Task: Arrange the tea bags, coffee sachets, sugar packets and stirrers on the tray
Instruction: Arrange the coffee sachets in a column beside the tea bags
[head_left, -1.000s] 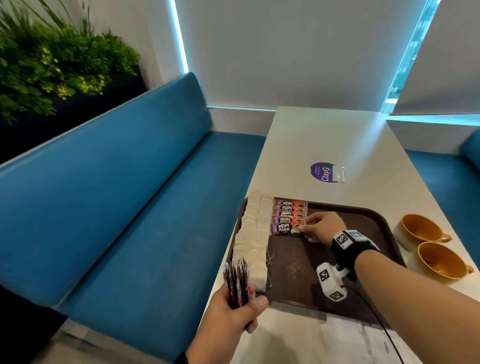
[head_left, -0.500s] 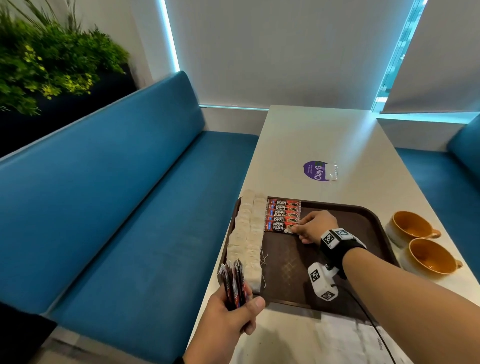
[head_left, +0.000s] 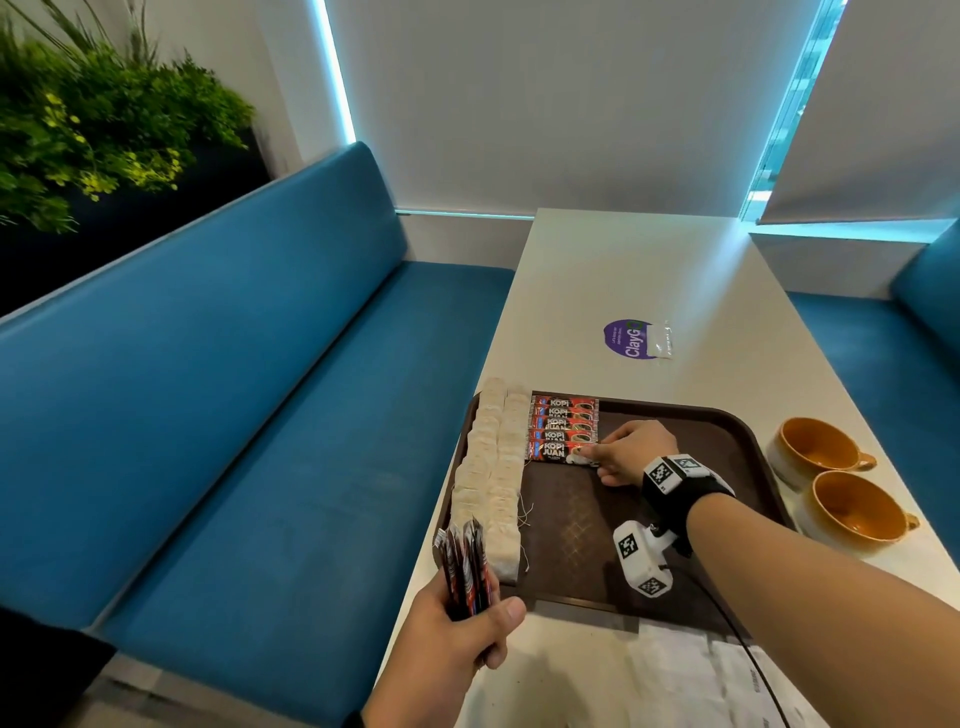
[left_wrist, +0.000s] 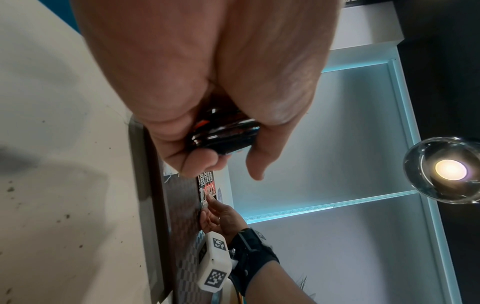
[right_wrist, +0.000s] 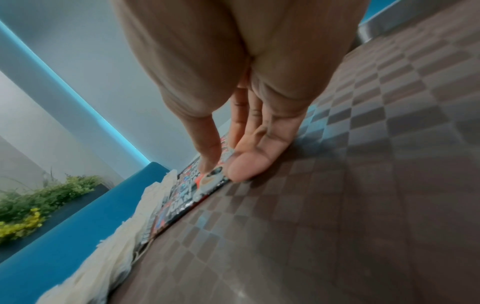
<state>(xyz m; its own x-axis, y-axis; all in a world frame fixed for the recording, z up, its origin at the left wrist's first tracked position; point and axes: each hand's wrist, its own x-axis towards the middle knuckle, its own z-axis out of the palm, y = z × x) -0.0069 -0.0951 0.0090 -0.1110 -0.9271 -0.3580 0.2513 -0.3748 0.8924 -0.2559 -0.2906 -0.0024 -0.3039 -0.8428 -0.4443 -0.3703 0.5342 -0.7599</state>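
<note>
A brown tray (head_left: 571, 525) lies on the white table. Two columns of pale tea bags (head_left: 498, 467) run down its left side. Beside them, at the far end, lie several red-and-black coffee sachets (head_left: 563, 423) in a stacked row. My right hand (head_left: 592, 457) rests its straight fingertips on the right end of the nearest sachet (head_left: 553, 451), which lies flat on the tray; the right wrist view shows the right hand (right_wrist: 223, 168) on that sachet (right_wrist: 207, 182). My left hand (head_left: 467, 618) grips an upright bundle of sachets (head_left: 462, 564) at the tray's near left corner, and the bundle (left_wrist: 223, 135) also appears in the left wrist view.
Two orange cups (head_left: 815, 452) (head_left: 857, 512) stand right of the tray. A purple sticker (head_left: 626, 339) and a small clear packet (head_left: 661, 340) lie farther up the table. White papers (head_left: 701, 675) lie at the near edge. A blue bench (head_left: 260, 415) runs along the left.
Both hands keep nearly the same pose. The right fingertips stay at the end of the nearest sachet; only the view has shifted slightly.
</note>
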